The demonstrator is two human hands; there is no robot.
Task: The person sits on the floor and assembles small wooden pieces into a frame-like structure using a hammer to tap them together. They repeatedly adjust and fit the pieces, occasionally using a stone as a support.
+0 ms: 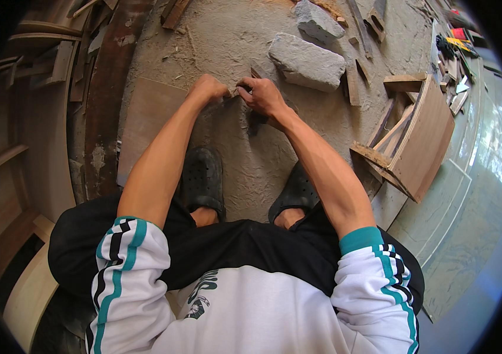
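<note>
Pinching a small piece, hands near stone block.

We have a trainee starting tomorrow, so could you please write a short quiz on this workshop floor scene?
1. True or false: both hands meet over the rough grey concrete floor.
2. Which lies just beyond the right hand? A) a large grey stone block B) a red bucket C) a coiled rope
3. What footwear is the person wearing?

Key
1. True: the left hand and right hand are close together, pinching something too small to identify.
2. A
3. Black perforated rubber clogs.
</note>
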